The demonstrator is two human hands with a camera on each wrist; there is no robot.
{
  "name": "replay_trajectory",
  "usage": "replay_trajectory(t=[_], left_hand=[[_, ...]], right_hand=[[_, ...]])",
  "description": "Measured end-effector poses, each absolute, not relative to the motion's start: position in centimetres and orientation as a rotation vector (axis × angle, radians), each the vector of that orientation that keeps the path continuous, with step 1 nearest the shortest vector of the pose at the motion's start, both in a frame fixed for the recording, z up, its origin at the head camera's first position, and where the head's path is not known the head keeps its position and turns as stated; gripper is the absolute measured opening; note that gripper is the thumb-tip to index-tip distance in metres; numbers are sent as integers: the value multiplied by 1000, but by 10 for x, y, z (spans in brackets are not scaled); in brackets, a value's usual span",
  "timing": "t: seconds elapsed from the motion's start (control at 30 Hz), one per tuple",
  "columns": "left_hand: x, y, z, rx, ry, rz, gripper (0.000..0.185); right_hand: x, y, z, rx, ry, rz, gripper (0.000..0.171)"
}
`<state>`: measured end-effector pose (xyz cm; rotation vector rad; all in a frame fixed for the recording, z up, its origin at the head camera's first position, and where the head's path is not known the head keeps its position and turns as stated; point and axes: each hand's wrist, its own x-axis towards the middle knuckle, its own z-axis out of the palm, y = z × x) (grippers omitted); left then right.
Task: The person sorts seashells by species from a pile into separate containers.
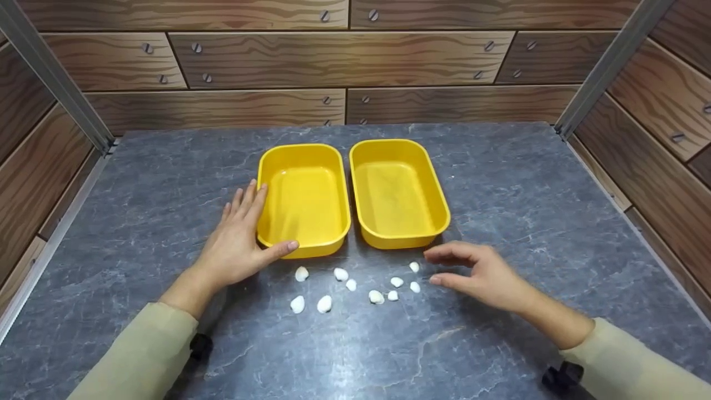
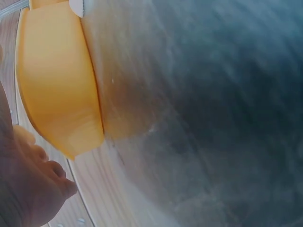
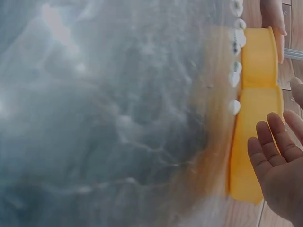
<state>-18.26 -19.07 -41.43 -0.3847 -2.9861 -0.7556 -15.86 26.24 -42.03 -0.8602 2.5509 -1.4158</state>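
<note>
Two yellow plastic tubs stand side by side, a left tub (image 1: 303, 250) and a right tub (image 1: 401, 243); neither has anything inside. My left hand (image 1: 236, 244) lies against the left tub, fingers spread along its outer side and thumb over the front rim. Several small white seashells (image 1: 324, 303) lie scattered on the table in front of the tubs. Just right of the nearest shells (image 1: 415, 287) is my right hand (image 1: 486, 278), thumb and fingers parted with nothing between them. In the right wrist view its fingers (image 3: 279, 142) overlap the yellow tubs.
The grey marbled tabletop (image 1: 527, 211) spreads around the tubs. Wood-patterned panels (image 1: 344, 61) close off the back and both sides, with metal posts (image 1: 611, 72) at the rear corners.
</note>
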Motion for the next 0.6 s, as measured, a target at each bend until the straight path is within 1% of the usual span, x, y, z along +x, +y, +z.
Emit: replay_trajectory(t=[0.3, 0.6], left_hand=[[-186, -192, -418, -352, -3030, -772, 130], [-187, -191, -421, -347, -3037, -799, 132]], right_hand=[[-162, 256, -434, -878, 2423, -1360, 38], [-166, 252, -441, -904, 2457, -1295, 31]])
